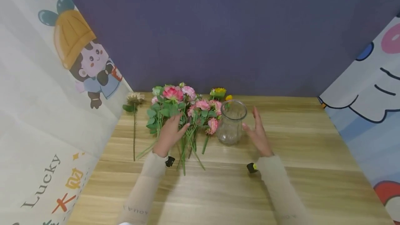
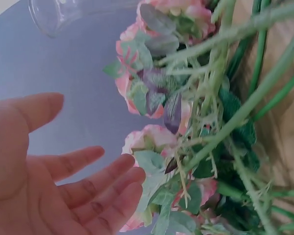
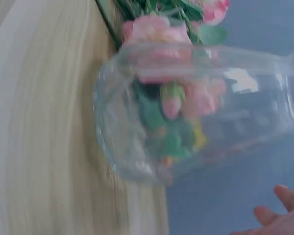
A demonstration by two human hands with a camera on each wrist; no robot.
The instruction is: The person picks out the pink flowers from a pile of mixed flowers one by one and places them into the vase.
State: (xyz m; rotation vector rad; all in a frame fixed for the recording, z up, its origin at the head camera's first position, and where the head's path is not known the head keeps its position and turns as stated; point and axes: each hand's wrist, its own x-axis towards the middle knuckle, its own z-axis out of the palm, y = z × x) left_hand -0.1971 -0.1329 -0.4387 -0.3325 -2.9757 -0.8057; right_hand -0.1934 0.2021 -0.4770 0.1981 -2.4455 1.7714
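Note:
A heap of artificial flowers (image 1: 173, 93), pink blooms with green leaves and long stems, lies on the table left of centre. Over its stems hovers my left hand (image 1: 170, 133), fingers extended and nothing held; in the left wrist view the hand (image 2: 83, 191) is beside the blooms (image 2: 152, 139), and whether it touches them I cannot tell. A clear glass vase (image 1: 230, 127) stands upright just right of the heap. To the right of the vase is my right hand (image 1: 258, 136), fingers spread and holding nothing. Through the glass vase (image 3: 225, 93) in the right wrist view, flowers show behind.
A single pale flower (image 1: 135, 98) with a long stem lies apart at the left. Yellow flowers (image 1: 218, 92) lie behind the vase. The wooden table (image 1: 212, 197) meets a dark blue panel (image 1: 203, 34) at the back, with printed cloths on both sides.

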